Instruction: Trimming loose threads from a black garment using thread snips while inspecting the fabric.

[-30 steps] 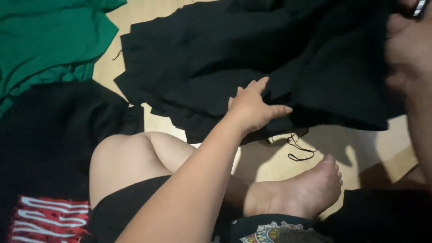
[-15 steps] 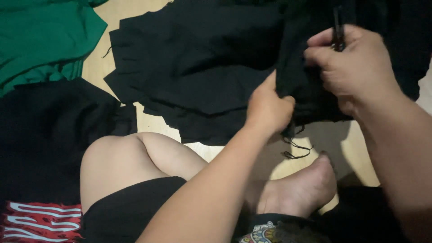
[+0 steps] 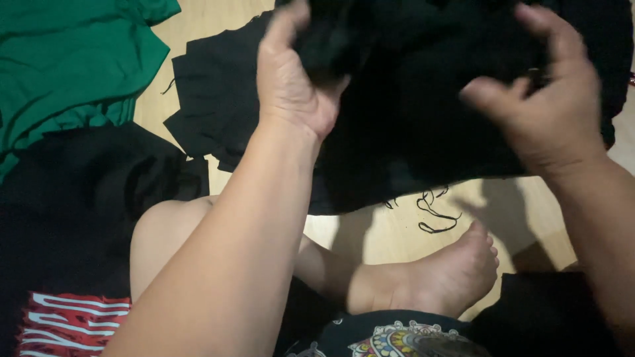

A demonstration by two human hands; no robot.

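The scene is dimly and warmly lit. Soft shadows are cast on the wooden floor (image 3: 397,231) below the black cloth (image 3: 410,132), so the light seems to come from above. The left hand (image 3: 291,86) and right hand (image 3: 542,106) are smeared by motion blur. Detail is lost in the black fabric, and no glare is seen.

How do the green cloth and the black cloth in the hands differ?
The green cloth lies on the floor at upper left, untouched; the black cloth is gripped and bunched by the left hand and right hand. The green cloth looks neatly spread with a straight hem; the black cloth is rumpled, with loose threads trailing below it. Both are plain, unprinted fabric.
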